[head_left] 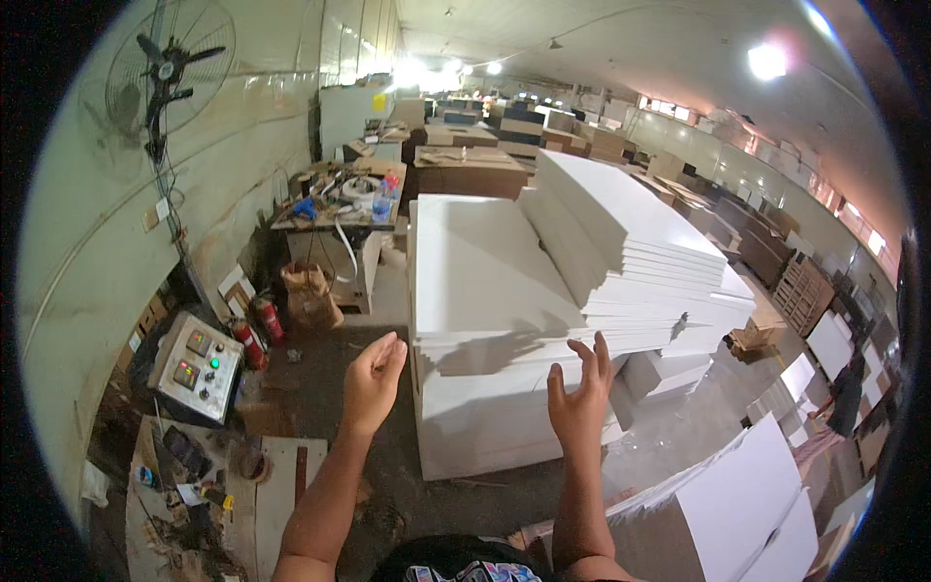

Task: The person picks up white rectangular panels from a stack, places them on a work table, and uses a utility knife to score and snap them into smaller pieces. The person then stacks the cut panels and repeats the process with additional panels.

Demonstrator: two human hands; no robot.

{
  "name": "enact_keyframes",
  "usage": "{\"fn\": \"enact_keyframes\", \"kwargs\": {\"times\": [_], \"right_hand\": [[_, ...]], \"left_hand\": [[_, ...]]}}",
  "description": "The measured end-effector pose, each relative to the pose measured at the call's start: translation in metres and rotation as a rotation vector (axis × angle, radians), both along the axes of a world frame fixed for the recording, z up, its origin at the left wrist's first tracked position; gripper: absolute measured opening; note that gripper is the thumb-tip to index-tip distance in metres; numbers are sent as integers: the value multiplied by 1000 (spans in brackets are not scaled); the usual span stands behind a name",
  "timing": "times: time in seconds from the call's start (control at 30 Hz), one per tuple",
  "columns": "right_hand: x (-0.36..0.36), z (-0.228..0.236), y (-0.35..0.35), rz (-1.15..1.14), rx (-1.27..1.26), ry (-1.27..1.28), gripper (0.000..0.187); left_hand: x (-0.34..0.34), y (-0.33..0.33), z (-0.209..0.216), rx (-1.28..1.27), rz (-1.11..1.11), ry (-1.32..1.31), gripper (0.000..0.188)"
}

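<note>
Both of my forearms reach forward from the lower edge. My left hand (376, 383) is raised with nothing in it, its fingers held out and lying near one another, just left of a big stack of white panels (485, 262). My right hand (580, 388) is also empty, fingers spread and slightly curled, in front of the near face of that stack. Shadows of hands fall across the panels' front edges. On the stack's right part, more white panels (635, 218) rise in a higher, uneven pile.
To the left stand a control box (199, 369) with a green light, red fire extinguishers (249, 344) and a cluttered bench (194, 504). A worktable (339, 218) holds a bottle and tape. More white boards (747, 495) lean at lower right; a person (848, 393) is beyond.
</note>
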State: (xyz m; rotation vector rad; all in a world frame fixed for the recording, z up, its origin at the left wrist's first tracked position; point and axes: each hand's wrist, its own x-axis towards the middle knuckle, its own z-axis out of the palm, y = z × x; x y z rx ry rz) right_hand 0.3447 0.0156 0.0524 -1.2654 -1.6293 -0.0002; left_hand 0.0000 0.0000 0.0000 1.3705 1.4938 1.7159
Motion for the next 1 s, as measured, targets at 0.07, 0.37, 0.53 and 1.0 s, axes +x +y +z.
{"fn": "enact_keyframes", "kwargs": {"times": [0.07, 0.37, 0.53, 1.0], "right_hand": [[-19, -10, 26, -8, 61, 29, 52], [6, -17, 42, 163, 74, 100, 39], [16, -22, 30, 333, -14, 239, 33], [-47, -65, -7, 1026, -679, 1211, 60]], "left_hand": [[-14, 32, 20, 11, 87, 84, 58], [12, 80, 27, -106, 78, 182, 49], [16, 73, 28, -76, 197, -72, 44], [94, -84, 52, -41, 464, -448, 30]]}}
